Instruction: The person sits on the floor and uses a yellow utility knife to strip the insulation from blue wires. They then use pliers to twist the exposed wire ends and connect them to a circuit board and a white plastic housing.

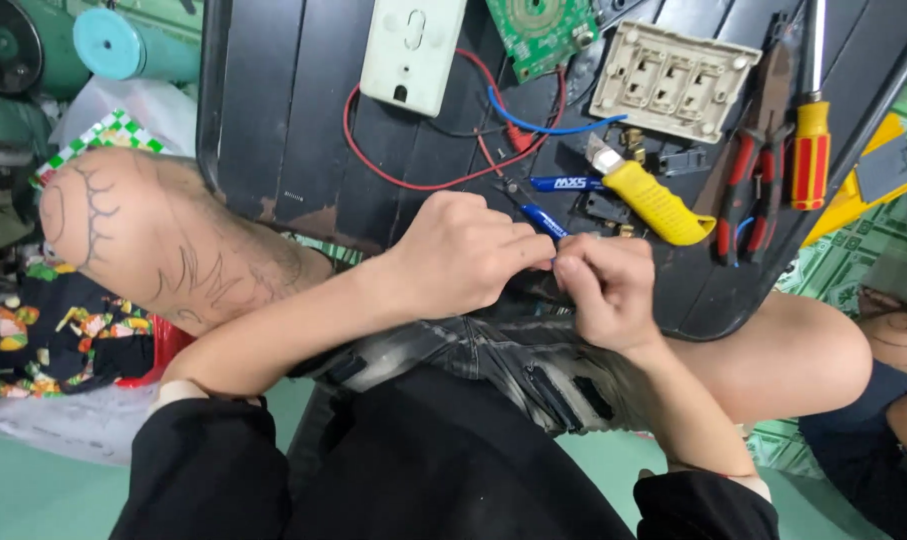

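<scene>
My left hand [463, 255] and my right hand [603, 290] meet over my lap, at the near edge of the dark desk [293, 120]. The left hand is curled, its fingers pressed together around the blue-handled cutters [535, 212], whose handles stick out from between my fingers toward the desk. The right hand is bunched too, thumb and fingertips pinching something very small right against the left hand's fingertips (what it is I cannot tell, my own fingers hide it). The two hands touch at the fingertips.

On the desk just beyond them lies a yellow utility knife [653, 200], tilted, and beside it small brass and black parts. A red wire [373, 165] loops across the dark surface from a white plastic cover [411, 50] at the far side; a blue wire [533, 125] runs near it. A green circuit board [541, 32] sits next to the cover, and a beige socket plate [673, 82] with three openings lies to the right of that. Further right are red-handled pliers [748, 185] and a screwdriver [811, 150] with a red and yellow handle, side by side.

My knees frame the desk on both sides; the left knee [143, 235] carries drawn black lines. A teal cylinder [128, 45] lies on the floor at the far left.
</scene>
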